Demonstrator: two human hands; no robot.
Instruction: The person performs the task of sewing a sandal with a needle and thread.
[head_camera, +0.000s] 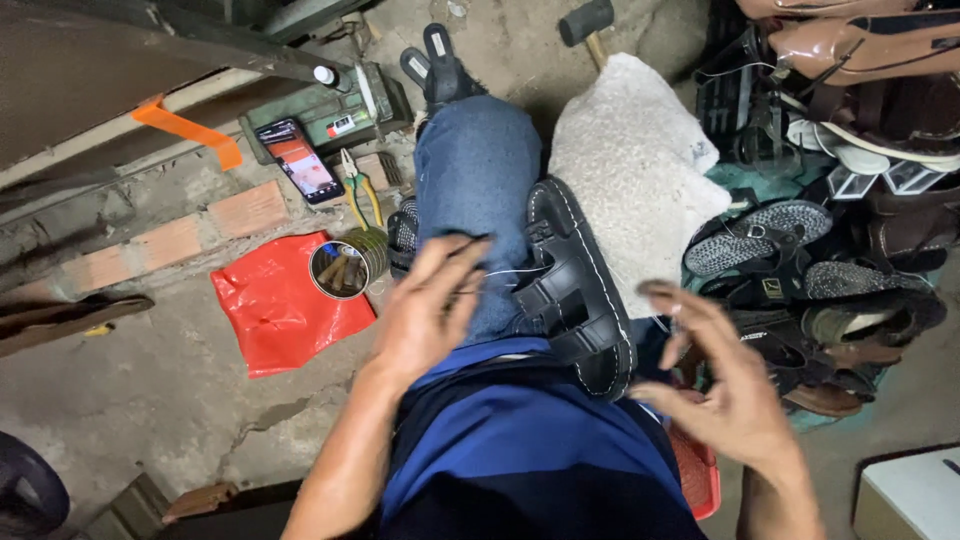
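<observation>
concrete floor (150, 400) all around, cracked, cluttered. pile of shoes and sandals (800, 270) on the right, white fuzzy cloth (630, 170) between the pile and the knee. person sits with one leg in jeans (470, 170) stretched forward. black sandal (580, 290) with white stitching lies sole-side against the thigh, toe toward the body, between both hands. red plastic bag (275, 310) on the floor left of the leg, round tin (340, 268) of bits on its top edge, pliers (358, 195) and a phone (300, 160) just beyond. hammer (590, 25) at the top.

left hand (425, 310): fingers spread, motion-blurred, resting near the knee, a thin white thread (510, 271) running from it to the sandal. right hand (725, 375): fingers curled loose, apart from the sandal; can't tell if it pinches thread or a needle.

risks, my read: sandal only rests on the leg, nothing clamps it, so a hard tug on the thread could slide it off. slack thread could tangle or snap. any needle near the thigh could prick.
</observation>
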